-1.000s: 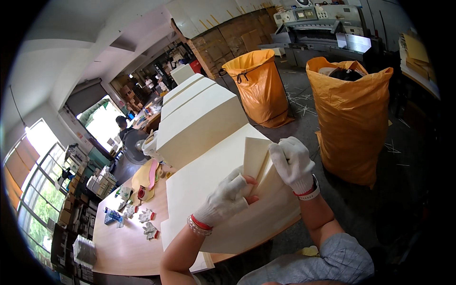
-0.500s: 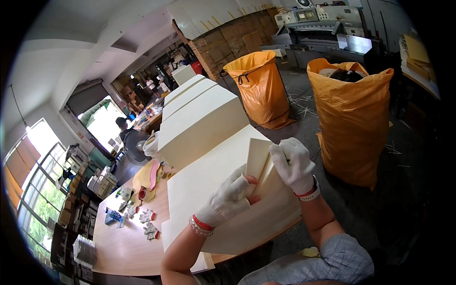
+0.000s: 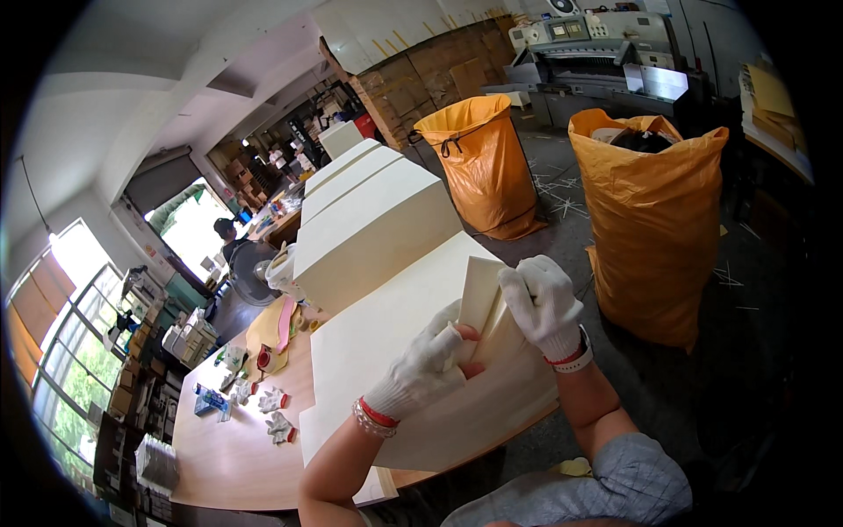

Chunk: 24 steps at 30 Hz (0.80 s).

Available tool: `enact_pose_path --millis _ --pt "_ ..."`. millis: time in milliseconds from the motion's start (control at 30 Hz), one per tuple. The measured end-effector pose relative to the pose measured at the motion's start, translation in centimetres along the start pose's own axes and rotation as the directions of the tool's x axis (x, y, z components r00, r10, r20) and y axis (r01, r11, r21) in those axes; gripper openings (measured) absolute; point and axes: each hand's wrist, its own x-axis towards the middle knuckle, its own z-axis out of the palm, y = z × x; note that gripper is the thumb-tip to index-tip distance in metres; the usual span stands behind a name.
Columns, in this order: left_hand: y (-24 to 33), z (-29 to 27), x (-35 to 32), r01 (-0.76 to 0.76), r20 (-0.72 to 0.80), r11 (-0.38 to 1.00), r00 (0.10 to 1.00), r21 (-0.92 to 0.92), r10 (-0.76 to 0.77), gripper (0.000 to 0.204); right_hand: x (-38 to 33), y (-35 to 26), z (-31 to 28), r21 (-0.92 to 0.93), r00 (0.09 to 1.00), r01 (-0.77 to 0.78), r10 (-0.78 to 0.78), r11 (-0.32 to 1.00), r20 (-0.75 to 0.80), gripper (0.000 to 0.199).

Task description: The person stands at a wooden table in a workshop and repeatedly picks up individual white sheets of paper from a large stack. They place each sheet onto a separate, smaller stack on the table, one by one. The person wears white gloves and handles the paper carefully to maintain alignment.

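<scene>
Both hands wear white knitted gloves with red cuffs. My left hand, two bare fingertips showing, is closed on the lifted edge of some cream paper sheets. The edge stands up as a narrow folded flap between my hands. My right hand is curled closed at the right side of this flap, gripping the sheets near their corner. Under both hands lies a broad stack of cream paper. How many sheets are in the fold cannot be seen.
Taller paper stacks stand just beyond. On the wooden table at left lie spare gloves and a tape roll. Two orange sacks stand right, with paper strips on the floor. A fan and a seated person are farther off.
My hands keep nearly the same place and grip. The lifted paper flap tilts very slightly to the right.
</scene>
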Motion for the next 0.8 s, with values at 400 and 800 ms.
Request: enact_pose_path --millis 400,800 --pt "-0.2 -0.6 0.2 -0.117 0.065 0.985 0.992 0.126 0.110 0.049 0.4 -0.1 -0.4 0.093 0.996 -0.079 0.074 0.993 0.051 0.041" --pt "-0.4 0.0 0.1 -0.167 -0.003 0.951 0.985 0.261 0.173 0.057 -0.2 0.1 0.1 0.040 0.999 -0.030 0.030 0.999 -0.013 0.041"
